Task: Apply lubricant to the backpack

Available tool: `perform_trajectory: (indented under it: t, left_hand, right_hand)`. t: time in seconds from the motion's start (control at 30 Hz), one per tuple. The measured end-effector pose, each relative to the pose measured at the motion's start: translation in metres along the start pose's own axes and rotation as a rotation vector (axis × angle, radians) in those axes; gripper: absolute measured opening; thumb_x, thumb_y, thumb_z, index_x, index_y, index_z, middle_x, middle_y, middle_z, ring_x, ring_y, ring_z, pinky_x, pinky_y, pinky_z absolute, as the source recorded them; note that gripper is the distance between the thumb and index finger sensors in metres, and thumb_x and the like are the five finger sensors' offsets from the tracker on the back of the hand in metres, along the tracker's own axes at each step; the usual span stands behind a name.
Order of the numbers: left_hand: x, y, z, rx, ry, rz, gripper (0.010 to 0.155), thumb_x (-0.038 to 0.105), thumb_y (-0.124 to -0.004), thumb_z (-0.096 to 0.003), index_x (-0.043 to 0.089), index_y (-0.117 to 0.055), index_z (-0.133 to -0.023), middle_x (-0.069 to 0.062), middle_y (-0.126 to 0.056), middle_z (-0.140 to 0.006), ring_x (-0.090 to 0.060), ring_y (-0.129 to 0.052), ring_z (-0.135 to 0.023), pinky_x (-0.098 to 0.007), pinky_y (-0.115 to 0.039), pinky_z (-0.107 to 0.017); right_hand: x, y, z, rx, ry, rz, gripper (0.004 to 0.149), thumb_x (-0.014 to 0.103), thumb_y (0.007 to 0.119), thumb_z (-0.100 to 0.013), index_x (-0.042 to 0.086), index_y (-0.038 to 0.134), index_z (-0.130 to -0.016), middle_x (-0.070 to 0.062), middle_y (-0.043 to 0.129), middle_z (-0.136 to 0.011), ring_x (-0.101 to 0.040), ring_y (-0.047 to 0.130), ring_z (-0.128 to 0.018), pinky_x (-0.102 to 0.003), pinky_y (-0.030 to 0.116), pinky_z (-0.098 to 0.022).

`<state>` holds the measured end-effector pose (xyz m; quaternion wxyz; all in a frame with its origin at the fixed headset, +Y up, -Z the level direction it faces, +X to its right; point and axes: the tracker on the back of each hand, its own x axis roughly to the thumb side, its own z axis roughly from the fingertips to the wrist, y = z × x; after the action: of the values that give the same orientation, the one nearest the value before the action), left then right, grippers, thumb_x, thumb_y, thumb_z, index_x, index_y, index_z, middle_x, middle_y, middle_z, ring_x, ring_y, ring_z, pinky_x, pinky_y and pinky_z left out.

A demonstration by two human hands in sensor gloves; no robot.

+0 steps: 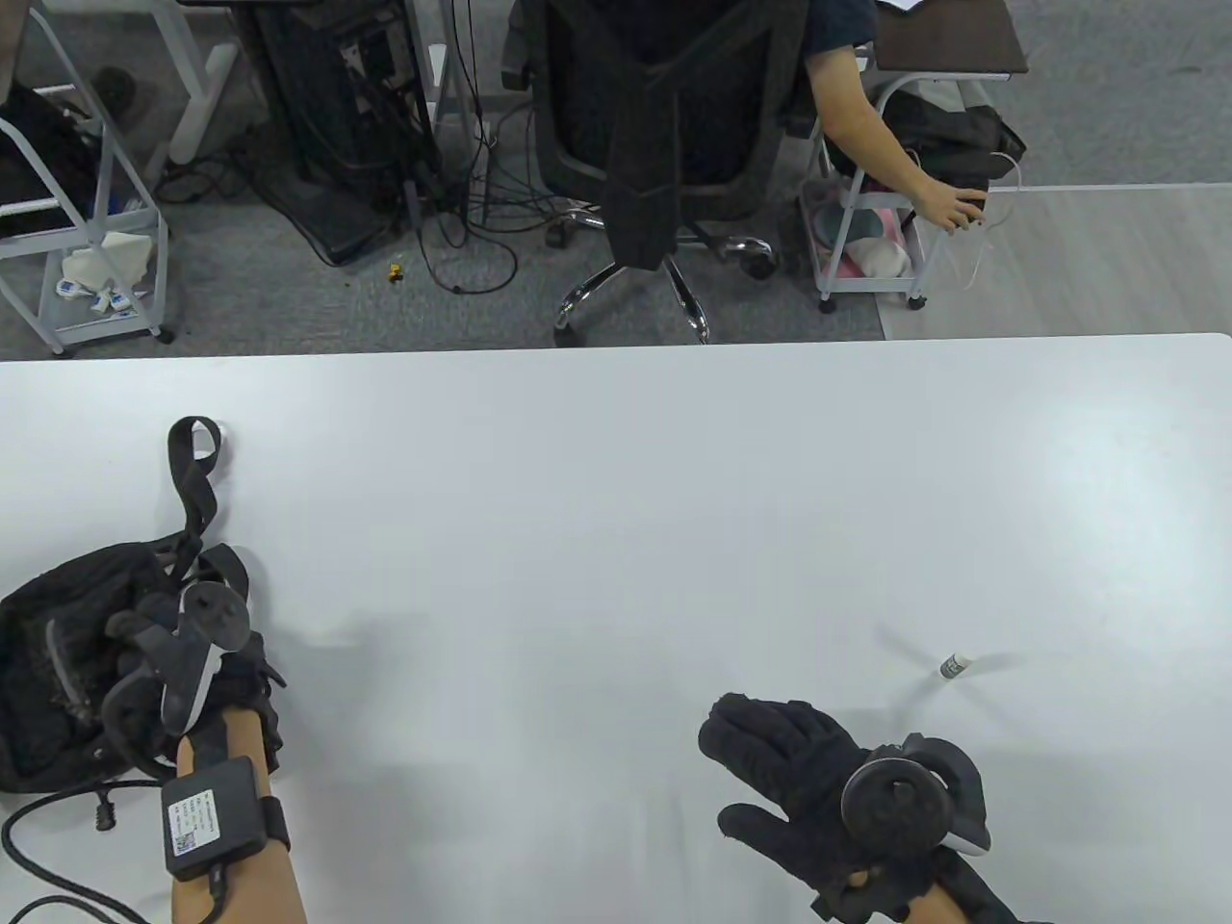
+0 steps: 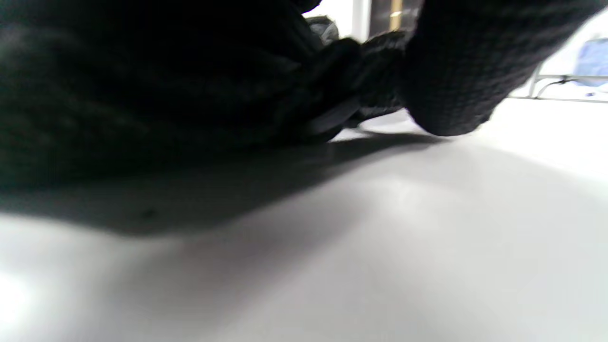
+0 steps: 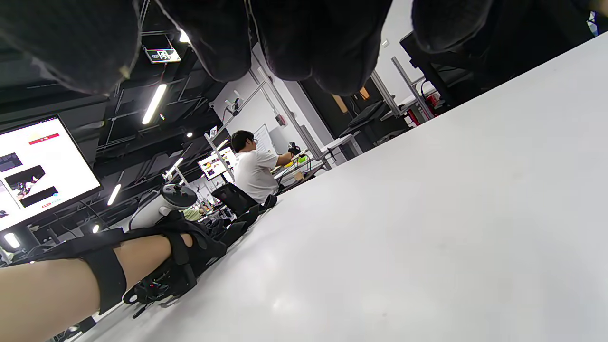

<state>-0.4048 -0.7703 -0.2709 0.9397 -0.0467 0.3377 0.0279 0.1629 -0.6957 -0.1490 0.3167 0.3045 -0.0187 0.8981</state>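
A black backpack lies crumpled at the table's left edge, with a strap trailing toward the far side. My left hand rests on the backpack's right part; the tracker hides its fingers. In the left wrist view dark fabric fills the top, with a gloved fingertip against the table beside it. My right hand is open and empty, fingers spread, low over the table at the front right. A small white lubricant tube lies on the table beyond the right hand, with blur streaks around it.
The white table spans the view. A black cable runs from the left wrist off the front left. Beyond the far edge stand an office chair and carts. My left forearm shows in the right wrist view.
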Motion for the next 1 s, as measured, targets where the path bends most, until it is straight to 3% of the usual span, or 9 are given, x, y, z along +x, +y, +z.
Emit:
perform_trajectory:
  t: [0.07,0.13,0.33,0.43,0.57,0.73,1.0]
  left_hand:
    - [0.0,0.002,-0.001,0.027,-0.006,0.002,0.097,0.047,-0.093,-0.0431,-0.006,-0.042,-0.106,-0.041,-0.044,-0.104,-0.053,-0.086,-0.083,-0.064,-0.08,-0.058]
    - [-0.001,0.003,-0.003,0.038,-0.012,-0.029,0.082,0.041,-0.094,-0.0426,-0.002,-0.06,-0.103,-0.032,-0.07,-0.099,-0.049,-0.092,-0.079,-0.061,-0.085,-0.055]
    - [-0.006,0.01,0.0,0.169,-0.05,-0.084,0.052,0.026,-0.098,-0.0393,0.011,-0.086,-0.088,-0.014,-0.097,-0.079,-0.029,-0.109,-0.055,-0.045,-0.1,-0.039]
    - [-0.021,0.015,0.005,0.217,-0.043,0.115,0.046,0.023,-0.097,-0.0391,0.013,-0.09,-0.083,-0.012,-0.1,-0.075,-0.03,-0.11,-0.052,-0.046,-0.1,-0.037]
    - [-0.024,0.044,0.017,0.32,-0.085,0.216,0.045,0.022,-0.096,-0.0401,0.013,-0.089,-0.084,-0.013,-0.098,-0.076,-0.032,-0.109,-0.052,-0.047,-0.1,-0.036]
    - [0.0,0.095,0.05,0.458,-0.232,0.45,0.045,0.022,-0.094,-0.0407,0.011,-0.089,-0.084,-0.014,-0.098,-0.077,-0.033,-0.109,-0.052,-0.048,-0.1,-0.036]
    - [0.084,0.119,0.123,0.527,-0.615,0.659,0.044,0.022,-0.093,-0.0414,0.01,-0.088,-0.084,-0.014,-0.098,-0.077,-0.033,-0.109,-0.052,-0.048,-0.1,-0.035]
  right_hand:
    - [0.0,0.0,0.0,-0.001,-0.001,-0.005,0.067,0.064,0.076,-0.043,0.039,0.061,-0.103,-0.001,0.058,-0.111,-0.033,0.076,-0.101,-0.065,0.057,-0.071]
    - [-0.001,0.0,0.0,0.004,-0.002,-0.007,0.068,0.064,0.076,-0.043,0.039,0.062,-0.103,-0.001,0.058,-0.111,-0.033,0.076,-0.101,-0.064,0.057,-0.071]
    - [-0.002,0.0,-0.001,0.01,0.004,-0.01,0.067,0.064,0.076,-0.043,0.038,0.062,-0.103,-0.001,0.059,-0.111,-0.033,0.077,-0.101,-0.064,0.058,-0.071]
    - [0.0,-0.003,0.001,-0.011,-0.005,-0.007,0.067,0.064,0.076,-0.043,0.038,0.062,-0.103,-0.001,0.059,-0.111,-0.033,0.077,-0.1,-0.064,0.058,-0.07]
    - [0.001,-0.005,0.002,-0.021,-0.009,-0.005,0.067,0.064,0.077,-0.043,0.038,0.062,-0.103,-0.001,0.059,-0.111,-0.033,0.077,-0.1,-0.064,0.058,-0.07]
    - [0.002,-0.008,0.004,-0.041,-0.01,0.016,0.067,0.064,0.077,-0.043,0.038,0.063,-0.103,-0.002,0.059,-0.111,-0.033,0.076,-0.101,-0.065,0.056,-0.071]
    - [0.004,-0.026,0.012,-0.123,-0.026,0.029,0.067,0.064,0.077,-0.043,0.038,0.063,-0.103,-0.001,0.059,-0.111,-0.033,0.077,-0.101,-0.066,0.056,-0.071]
